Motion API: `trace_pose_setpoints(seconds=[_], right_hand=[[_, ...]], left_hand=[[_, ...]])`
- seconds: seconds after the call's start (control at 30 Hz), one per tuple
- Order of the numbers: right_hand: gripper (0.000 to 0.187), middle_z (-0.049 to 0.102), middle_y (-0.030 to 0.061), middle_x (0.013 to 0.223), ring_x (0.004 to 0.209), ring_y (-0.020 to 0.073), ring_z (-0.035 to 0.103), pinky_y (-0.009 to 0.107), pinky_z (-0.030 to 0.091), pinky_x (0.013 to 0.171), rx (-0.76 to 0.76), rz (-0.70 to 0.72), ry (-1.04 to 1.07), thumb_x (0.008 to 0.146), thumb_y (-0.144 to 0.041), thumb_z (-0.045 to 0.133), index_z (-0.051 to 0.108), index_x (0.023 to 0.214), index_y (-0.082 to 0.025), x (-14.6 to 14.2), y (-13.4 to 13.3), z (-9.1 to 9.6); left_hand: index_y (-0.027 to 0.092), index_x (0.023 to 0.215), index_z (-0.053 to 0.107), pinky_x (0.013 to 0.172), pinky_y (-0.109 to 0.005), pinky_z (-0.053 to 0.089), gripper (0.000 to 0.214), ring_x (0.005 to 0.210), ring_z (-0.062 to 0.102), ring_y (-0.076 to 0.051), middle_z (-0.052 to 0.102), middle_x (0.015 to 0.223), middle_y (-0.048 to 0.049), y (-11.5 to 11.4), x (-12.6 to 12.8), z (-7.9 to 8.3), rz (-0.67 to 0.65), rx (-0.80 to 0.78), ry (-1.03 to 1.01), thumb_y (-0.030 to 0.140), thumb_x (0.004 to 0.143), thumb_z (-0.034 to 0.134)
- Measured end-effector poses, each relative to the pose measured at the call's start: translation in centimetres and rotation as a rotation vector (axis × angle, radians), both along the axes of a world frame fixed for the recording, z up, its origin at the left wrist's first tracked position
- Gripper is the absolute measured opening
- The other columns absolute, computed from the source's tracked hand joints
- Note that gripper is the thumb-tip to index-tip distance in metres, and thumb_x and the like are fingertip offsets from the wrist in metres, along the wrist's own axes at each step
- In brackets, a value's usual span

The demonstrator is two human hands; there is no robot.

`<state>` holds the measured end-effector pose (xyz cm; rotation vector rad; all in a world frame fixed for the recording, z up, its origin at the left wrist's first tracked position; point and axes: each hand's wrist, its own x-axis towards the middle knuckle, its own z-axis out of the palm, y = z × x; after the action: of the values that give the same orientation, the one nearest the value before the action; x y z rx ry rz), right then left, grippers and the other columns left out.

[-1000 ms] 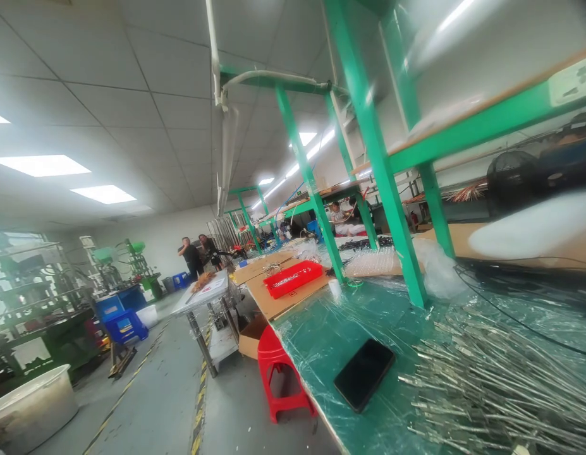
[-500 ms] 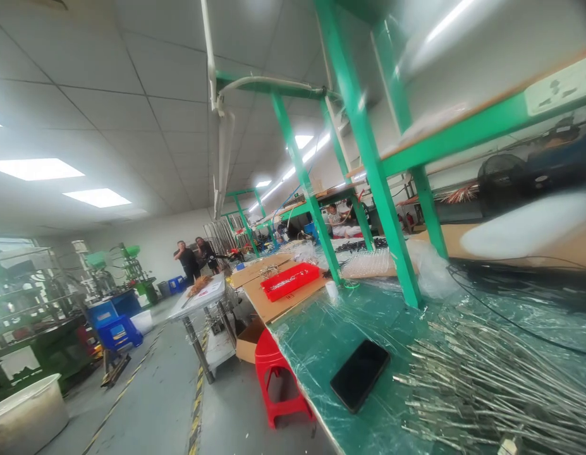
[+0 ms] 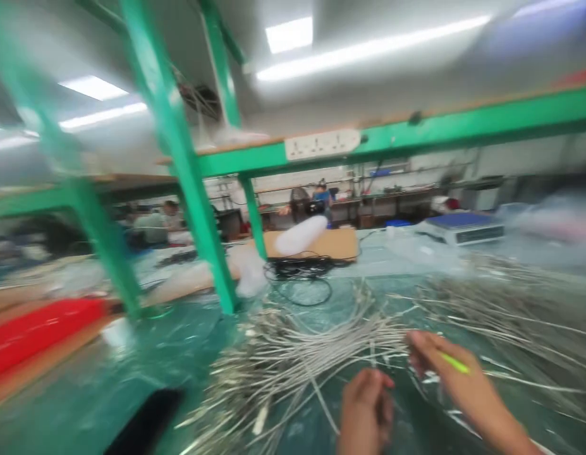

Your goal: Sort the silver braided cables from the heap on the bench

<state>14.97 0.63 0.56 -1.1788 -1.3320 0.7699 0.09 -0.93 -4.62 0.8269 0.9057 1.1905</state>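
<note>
A large heap of thin grey cables with pale ends lies on the green table. My left hand is low in front of the heap, its fingers curled closed; what is in them, if anything, is hidden. My right hand is at the right end of the heap, fingers bent down against the cables, and blur hides what they grip. A bright yellow-green strip shows across the back of this hand. More loose cables spread out to its right.
A black phone lies at the front left, near a red tray. Green posts carry a shelf with a socket strip. Behind the heap are a coiled black cord, cardboard and a scale. Several people are farther back.
The view has swung right and down from the aisle to the table. Both my hands, out of sight before, now show at the cable heap.
</note>
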Motion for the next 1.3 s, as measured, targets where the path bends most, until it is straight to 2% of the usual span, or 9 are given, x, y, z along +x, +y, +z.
trace_pose_setpoints(seconds=[0.03, 0.1, 0.27, 0.37, 0.5, 0.7, 0.8, 0.97, 1.3], right_hand=[[0.038, 0.066, 0.0016, 0.062, 0.052, 0.0158, 0.06, 0.026, 0.051, 0.049, -0.021, 0.022, -0.021, 0.084, -0.05, 0.062, 0.071, 0.069, -0.017, 0.6, 0.5, 0.0], [0.043, 0.067, 0.0033, 0.067, 0.057, 0.0177, 0.061, 0.028, 0.051, 0.055, -0.103, 0.237, 0.114, 0.087, -0.056, 0.053, 0.075, 0.082, -0.019, 0.6, 1.0, -0.3], [0.044, 0.07, 0.0079, 0.085, 0.076, 0.0217, 0.062, 0.029, 0.052, 0.062, -0.152, 0.328, 0.345, 0.09, -0.054, 0.049, 0.075, 0.1, -0.021, -0.9, 0.4, -0.6], [0.035, 0.071, 0.0073, 0.087, 0.08, 0.0223, 0.063, 0.028, 0.052, 0.067, -0.128, 0.317, 0.304, 0.088, -0.048, 0.057, 0.075, 0.099, -0.021, -0.9, 0.2, -0.3], [0.024, 0.069, 0.0026, 0.081, 0.066, 0.0163, 0.06, 0.025, 0.049, 0.064, -0.091, 0.267, 0.196, 0.082, -0.042, 0.067, 0.072, 0.093, -0.021, -0.8, 0.3, -0.5], [0.031, 0.062, 0.0014, 0.063, 0.059, 0.0157, 0.056, 0.024, 0.047, 0.057, 0.002, 0.288, 0.167, 0.084, -0.045, 0.062, 0.068, 0.073, -0.017, -1.3, 0.4, -1.4], [0.034, 0.065, 0.0028, 0.066, 0.061, 0.0172, 0.059, 0.025, 0.049, 0.059, 0.007, 0.279, 0.181, 0.086, -0.047, 0.058, 0.068, 0.072, -0.018, -1.4, 0.3, -1.2], [0.029, 0.069, 0.0053, 0.08, 0.074, 0.0207, 0.064, 0.027, 0.052, 0.068, -0.005, 0.359, 0.089, 0.09, -0.043, 0.053, 0.07, 0.088, -0.02, -0.9, -0.1, -0.2], [0.026, 0.068, 0.0055, 0.079, 0.077, 0.0212, 0.064, 0.028, 0.049, 0.072, 0.115, 0.327, 0.019, 0.09, -0.037, 0.053, 0.07, 0.082, -0.02, -1.1, -0.1, -1.3]], left_hand=[[0.014, 0.08, 0.061, 0.031, -0.016, 0.02, 0.037, 0.029, 0.027, -0.003, 0.044, 0.044, 0.0086, 0.8, 0.4, -0.1, -0.025, 0.008, -0.037, 0.048, 0.09, 0.05], [0.015, 0.082, 0.061, 0.03, -0.017, 0.013, 0.037, 0.028, 0.023, -0.003, 0.045, 0.044, 0.0081, 1.5, 0.1, -0.2, -0.075, 0.01, -0.096, 0.052, 0.081, 0.054], [0.016, 0.081, 0.062, 0.032, -0.018, 0.012, 0.029, 0.028, 0.026, -0.003, 0.052, 0.047, 0.0053, 1.1, -1.2, 0.0, -0.074, 0.027, -0.113, 0.044, 0.075, 0.062], [0.015, 0.08, 0.063, 0.033, -0.018, 0.012, 0.024, 0.028, 0.032, -0.003, 0.06, 0.053, 0.0014, 1.1, -1.0, -0.2, -0.055, 0.07, -0.098, 0.038, 0.075, 0.059], [0.016, 0.08, 0.063, 0.035, -0.018, 0.015, 0.022, 0.03, 0.033, -0.004, 0.058, 0.05, 0.0024, 1.2, -0.8, -0.1, -0.029, 0.052, -0.051, 0.035, 0.072, 0.057], [0.016, 0.075, 0.065, 0.035, -0.02, 0.017, 0.05, 0.032, 0.024, -0.006, 0.038, 0.038, 0.0086, 1.1, -0.8, 0.2, 0.127, 0.06, 0.172, 0.065, 0.078, 0.053], [0.015, 0.081, 0.067, 0.035, -0.02, 0.019, 0.06, 0.031, 0.028, -0.007, 0.039, 0.036, 0.0084, 1.1, -0.5, 0.2, 0.18, 0.108, 0.218, 0.073, 0.073, 0.053], [0.015, 0.088, 0.066, 0.033, -0.018, 0.021, 0.06, 0.029, 0.036, -0.004, 0.06, 0.052, 0.0018, 1.3, -0.4, 0.0, 0.167, 0.138, 0.169, 0.072, 0.07, 0.059], [0.015, 0.092, 0.065, 0.034, -0.019, 0.011, 0.059, 0.029, 0.026, -0.003, 0.051, 0.047, 0.0056, 1.2, -0.6, -0.4, 0.119, 0.158, 0.185, 0.07, 0.074, 0.056]])
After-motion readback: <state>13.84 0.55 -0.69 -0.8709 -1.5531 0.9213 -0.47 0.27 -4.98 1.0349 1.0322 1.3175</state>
